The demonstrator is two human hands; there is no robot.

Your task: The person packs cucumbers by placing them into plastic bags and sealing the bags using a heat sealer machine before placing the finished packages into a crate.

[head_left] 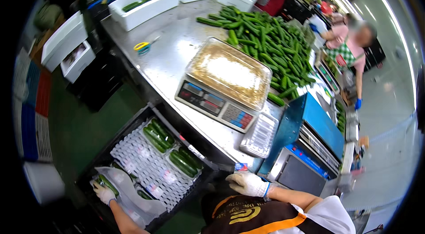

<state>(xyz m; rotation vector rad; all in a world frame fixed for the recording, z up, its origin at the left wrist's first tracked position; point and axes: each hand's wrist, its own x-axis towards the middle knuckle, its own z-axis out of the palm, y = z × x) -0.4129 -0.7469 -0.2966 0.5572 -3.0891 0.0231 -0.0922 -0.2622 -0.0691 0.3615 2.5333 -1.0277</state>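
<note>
My left hand (104, 193), in a white glove, is down at the left end of a black crate (146, 112). Its fingers are closed on a pack of cucumbers (107, 184), partly covered by a sheet of clear film (126, 189). More cucumber packs (158, 135) lie in the crate beside and under a white perforated foam sheet (144, 163). My right hand (249, 184), also gloved, is by the table's near edge with fingers loosely stretched out and nothing visible in them. Just beyond it lies a small blue and red card or box (241, 167).
On the steel table (172, 34) stand a scale (212, 105) bearing a clear-covered tray (230, 72), stacked clear trays (260, 135), a blue wrapping machine (305, 145), scissors (146, 46) and a cucumber heap (270, 43). White foam boxes (144, 6) line the far side. Co-workers (347, 48) stand beyond.
</note>
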